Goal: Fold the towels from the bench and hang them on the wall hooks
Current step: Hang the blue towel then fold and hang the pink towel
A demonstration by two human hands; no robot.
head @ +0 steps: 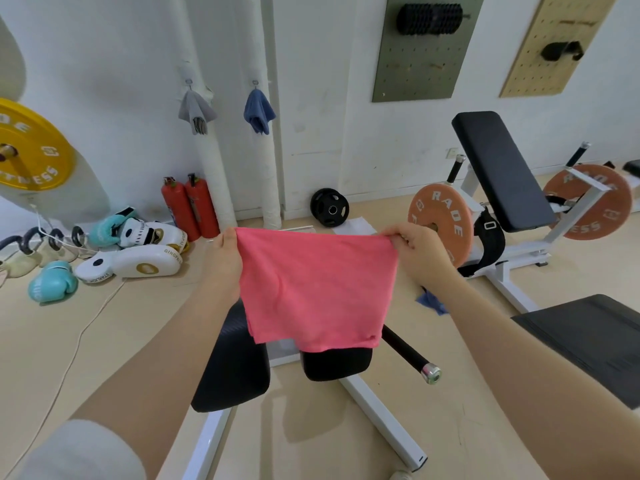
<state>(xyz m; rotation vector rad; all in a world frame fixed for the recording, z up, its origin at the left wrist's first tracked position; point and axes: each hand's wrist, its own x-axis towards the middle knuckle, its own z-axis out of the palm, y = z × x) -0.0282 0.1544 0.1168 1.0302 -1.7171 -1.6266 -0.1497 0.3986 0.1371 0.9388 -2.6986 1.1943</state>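
Left hand (225,258) and right hand (414,252) each pinch a top corner of the pink towel (315,289), holding it taut over the bench (235,362), likely to square it for folding.

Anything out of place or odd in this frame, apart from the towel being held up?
Yes: a blue cloth lies crumpled on the floor beside the white bench frame, just past the right hand, while a grey towel and a blue towel already hang on the wall hooks. Nothing looks spilled or damaged.
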